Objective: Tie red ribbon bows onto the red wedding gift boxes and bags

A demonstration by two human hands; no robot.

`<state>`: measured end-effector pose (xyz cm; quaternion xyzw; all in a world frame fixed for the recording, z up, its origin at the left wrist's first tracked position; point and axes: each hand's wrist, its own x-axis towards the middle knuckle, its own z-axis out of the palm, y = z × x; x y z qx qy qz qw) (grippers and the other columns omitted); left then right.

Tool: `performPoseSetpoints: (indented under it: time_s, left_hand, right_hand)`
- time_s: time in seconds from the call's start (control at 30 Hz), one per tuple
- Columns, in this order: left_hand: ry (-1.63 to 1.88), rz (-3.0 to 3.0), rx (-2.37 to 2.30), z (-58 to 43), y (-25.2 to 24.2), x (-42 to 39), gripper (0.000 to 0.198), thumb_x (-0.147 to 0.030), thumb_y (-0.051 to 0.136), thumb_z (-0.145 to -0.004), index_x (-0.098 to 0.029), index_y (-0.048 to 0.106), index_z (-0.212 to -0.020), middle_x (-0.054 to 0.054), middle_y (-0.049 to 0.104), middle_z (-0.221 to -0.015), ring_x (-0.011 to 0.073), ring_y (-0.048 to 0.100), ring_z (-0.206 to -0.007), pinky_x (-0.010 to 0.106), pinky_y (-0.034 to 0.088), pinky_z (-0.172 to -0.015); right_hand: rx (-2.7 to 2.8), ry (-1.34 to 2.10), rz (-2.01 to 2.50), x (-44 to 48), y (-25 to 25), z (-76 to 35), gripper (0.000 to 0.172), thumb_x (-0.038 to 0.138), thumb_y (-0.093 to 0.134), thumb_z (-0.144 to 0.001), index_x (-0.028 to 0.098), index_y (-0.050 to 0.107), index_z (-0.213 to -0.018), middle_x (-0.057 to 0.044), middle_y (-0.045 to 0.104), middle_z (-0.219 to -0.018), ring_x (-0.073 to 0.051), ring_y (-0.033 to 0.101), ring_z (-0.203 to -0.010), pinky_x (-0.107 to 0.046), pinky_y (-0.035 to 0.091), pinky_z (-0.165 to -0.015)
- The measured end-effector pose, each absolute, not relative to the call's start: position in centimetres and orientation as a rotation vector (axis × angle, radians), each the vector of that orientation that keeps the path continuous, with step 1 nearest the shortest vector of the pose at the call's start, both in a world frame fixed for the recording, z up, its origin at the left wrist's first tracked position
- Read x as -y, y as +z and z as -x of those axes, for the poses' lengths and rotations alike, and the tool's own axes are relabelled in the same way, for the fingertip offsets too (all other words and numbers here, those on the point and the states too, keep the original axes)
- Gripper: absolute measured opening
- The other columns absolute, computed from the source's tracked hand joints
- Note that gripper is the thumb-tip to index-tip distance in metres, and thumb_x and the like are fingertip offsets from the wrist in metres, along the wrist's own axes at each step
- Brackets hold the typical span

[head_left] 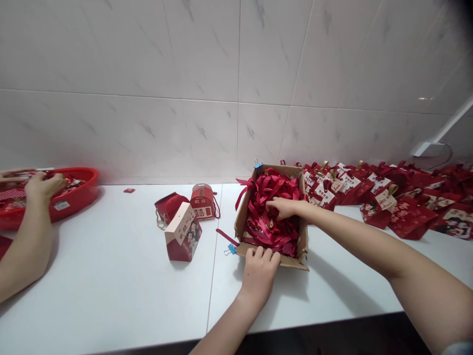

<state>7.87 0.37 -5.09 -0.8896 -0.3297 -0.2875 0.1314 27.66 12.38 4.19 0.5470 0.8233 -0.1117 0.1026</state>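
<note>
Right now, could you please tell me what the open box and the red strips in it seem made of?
The box looks like brown cardboard, matte, with raw-edged flaps. The strips look like satin ribbon: shiny red, limp, looping; fabric or plastic, I cannot tell. The right hand rests among them.

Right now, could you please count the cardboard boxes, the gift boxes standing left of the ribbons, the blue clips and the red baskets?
cardboard box: 1
gift boxes: 3
blue clips: 2
red basket: 1
Total: 7
</note>
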Motion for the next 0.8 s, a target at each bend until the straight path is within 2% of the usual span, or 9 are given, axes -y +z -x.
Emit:
performPoseSetpoints:
  time_s: [0.1,0.17,0.37,0.43,0.53,0.6,0.67,0.73,0.8]
  left_hand:
    - [-0.834,2.573,0.952,-7.9,-5.1,-0.4,0.015,-0.008,0.062,-0.079,-0.020,0.053,-0.081,-0.001,0.059,-0.073,0.0177,0.049,-0.069,0.032,0.029,-0.062]
    - [-0.834,2.569,0.951,-7.9,-5.1,-0.5,0.014,-0.010,0.063,-0.080,-0.020,0.053,-0.081,-0.001,0.059,-0.072,0.0176,0.049,-0.069,0.032,0.029,-0.062]
    - [-0.817,2.570,0.960,-8.0,-4.9,-0.6,0.013,-0.010,0.063,-0.080,-0.020,0.053,-0.081,-0.001,0.058,-0.072,0.0175,0.049,-0.069,0.033,0.030,-0.063]
    - [-0.808,2.573,0.964,-8.1,-4.8,-0.5,0.013,-0.010,0.062,-0.080,-0.019,0.053,-0.080,-0.001,0.057,-0.072,0.0175,0.050,-0.069,0.032,0.030,-0.063]
    - [-0.796,2.578,0.972,-8.1,-4.6,-0.5,0.014,-0.008,0.061,-0.080,-0.019,0.053,-0.080,-0.001,0.057,-0.072,0.0175,0.050,-0.070,0.032,0.030,-0.062]
    - [-0.794,2.579,0.978,-8.1,-4.6,-0.5,0.014,-0.008,0.061,-0.080,-0.020,0.053,-0.080,-0.001,0.058,-0.072,0.0175,0.050,-0.070,0.032,0.029,-0.061]
    - [-0.795,2.579,0.984,-8.0,-4.7,-0.5,0.015,-0.008,0.062,-0.079,-0.020,0.053,-0.080,-0.001,0.058,-0.072,0.0176,0.051,-0.070,0.032,0.029,-0.061]
    - [-0.796,2.579,0.992,-8.0,-4.8,-0.4,0.014,-0.009,0.063,-0.079,-0.020,0.053,-0.081,-0.001,0.059,-0.073,0.0179,0.051,-0.070,0.032,0.030,-0.061]
    - [-0.795,2.579,1.000,-8.0,-4.9,-0.4,0.014,-0.011,0.064,-0.079,-0.020,0.054,-0.081,-0.001,0.060,-0.073,0.0180,0.052,-0.071,0.033,0.030,-0.062]
  right_hand:
    - [-2.460,-0.410,-1.514,-12.3,4.1,-27.7,0.036,0.022,0.071,-0.070,0.022,0.068,-0.106,-0.005,0.063,-0.103,-0.021,0.058,-0.095,-0.025,0.047,-0.076]
    - [-2.456,-0.426,-1.479,-12.3,3.9,-27.6,0.031,0.025,0.072,-0.072,0.021,0.070,-0.102,-0.006,0.065,-0.101,-0.022,0.057,-0.098,-0.027,0.048,-0.080]
    - [-2.409,-0.378,-1.450,-12.5,3.1,-27.0,0.020,0.032,0.056,-0.090,0.015,0.062,-0.099,-0.006,0.062,-0.106,-0.017,0.059,-0.093,-0.037,0.051,-0.082]
    - [-2.416,-0.361,-1.474,-12.5,3.0,-27.0,0.020,0.032,0.057,-0.089,0.015,0.062,-0.098,-0.006,0.061,-0.106,-0.017,0.059,-0.091,-0.035,0.051,-0.079]
    - [-2.482,-0.318,-1.550,-12.4,3.1,-27.1,0.018,0.028,0.069,-0.078,0.015,0.065,-0.090,-0.009,0.057,-0.113,-0.017,0.059,-0.088,-0.031,0.050,-0.075]
    - [-2.567,-0.250,-1.637,-12.2,3.4,-27.3,0.014,0.024,0.072,-0.073,0.016,0.068,-0.084,-0.011,0.048,-0.123,-0.020,0.059,-0.092,-0.030,0.049,-0.077]
    - [-2.668,-0.162,-1.725,-12.0,3.8,-27.3,0.009,0.023,0.070,-0.074,0.016,0.069,-0.080,-0.012,0.042,-0.127,-0.022,0.057,-0.099,-0.030,0.048,-0.080]
    - [-2.770,-0.093,-1.777,-11.7,4.5,-27.3,0.009,0.026,0.066,-0.078,0.017,0.067,-0.079,-0.012,0.045,-0.122,-0.022,0.056,-0.098,-0.031,0.047,-0.079]
    - [-2.879,-0.058,-1.788,-11.3,5.5,-27.2,0.013,0.030,0.062,-0.081,0.018,0.065,-0.079,-0.010,0.053,-0.107,-0.020,0.057,-0.089,-0.030,0.046,-0.076]
